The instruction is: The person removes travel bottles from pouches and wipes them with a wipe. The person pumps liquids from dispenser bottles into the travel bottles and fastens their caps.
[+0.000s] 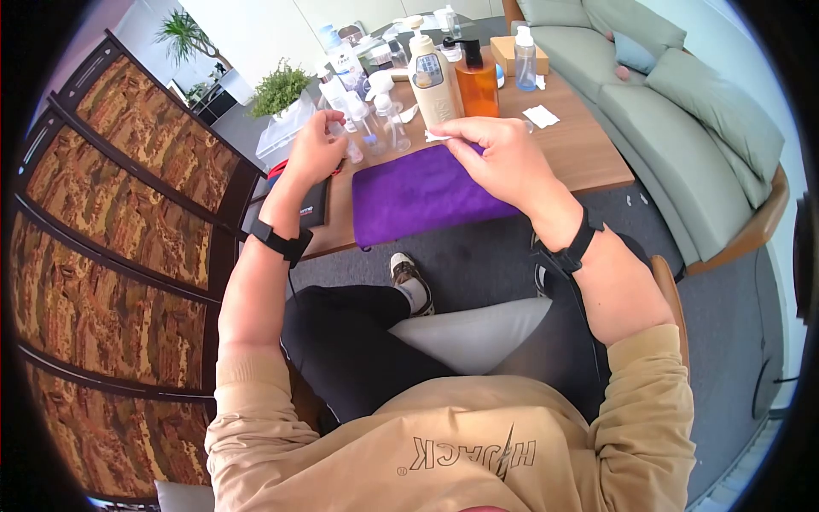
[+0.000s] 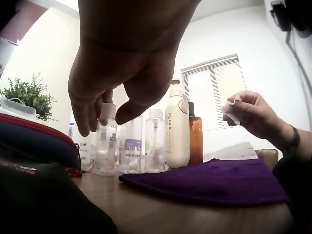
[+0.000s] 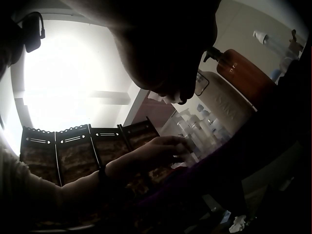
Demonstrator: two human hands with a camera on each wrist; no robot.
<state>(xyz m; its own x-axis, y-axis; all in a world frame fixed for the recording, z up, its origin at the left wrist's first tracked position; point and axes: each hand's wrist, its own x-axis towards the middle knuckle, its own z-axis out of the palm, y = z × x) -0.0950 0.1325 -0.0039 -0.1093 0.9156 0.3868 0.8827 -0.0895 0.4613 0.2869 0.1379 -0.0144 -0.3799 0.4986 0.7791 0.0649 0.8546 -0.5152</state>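
My left hand [image 1: 317, 149] is at a small clear bottle [image 2: 105, 146] with a white cap. In the left wrist view the thumb and fingers come down around the cap, and the bottle stands upright on the table. A crumpled white tissue [image 2: 233, 112] is pinched between the thumb and fingers of my right hand [image 1: 499, 158], held above a purple cloth [image 1: 418, 196]. Beside the left hand stand more clear bottles, one labelled bottle [image 2: 131, 148] and one plain bottle [image 2: 156, 141]. Behind the cloth is a tall cream pump bottle [image 1: 433, 81].
An amber pump bottle [image 1: 478, 90] stands next to the cream one, with a clear pump bottle [image 1: 525, 64] farther right. A scrap of white paper [image 1: 540, 117] lies on the wooden table [image 1: 589, 154]. At the left are a dark pouch [image 1: 314, 205] and a potted plant [image 1: 281, 90].
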